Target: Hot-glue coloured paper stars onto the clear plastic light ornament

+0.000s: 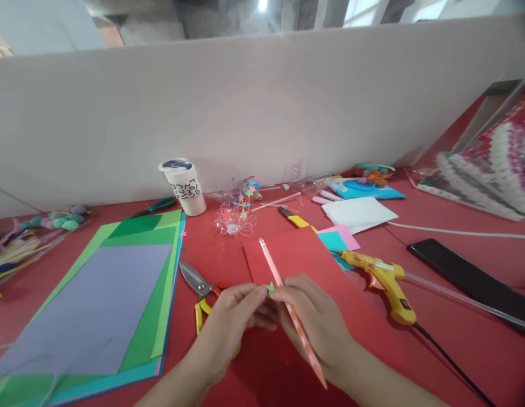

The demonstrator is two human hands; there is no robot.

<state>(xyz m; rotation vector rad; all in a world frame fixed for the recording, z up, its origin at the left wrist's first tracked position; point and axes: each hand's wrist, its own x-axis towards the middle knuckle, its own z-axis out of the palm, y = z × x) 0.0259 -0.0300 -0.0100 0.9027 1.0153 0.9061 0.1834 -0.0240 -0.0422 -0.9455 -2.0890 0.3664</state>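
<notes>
A small green paper star (270,288) is pinched between the fingertips of my left hand (241,308) and my right hand (311,314). My right hand also holds a pink pencil (302,333), which slants across it with the eraser end up and the tip toward me. Beneath both hands lies a red sheet of paper (296,254). Scissors (197,278) with yellow and orange handles rest beside my left hand, which partly covers them. Just right of the red sheet is a yellow glue gun (387,282).
Coloured paper sheets (97,299) are stacked at the left. A white cup (186,189) stands near the grey partition (245,113). Small paper stars (248,195), a yellow cutter (297,221), a white pad (360,213) and a black phone (466,277) lie further back or right.
</notes>
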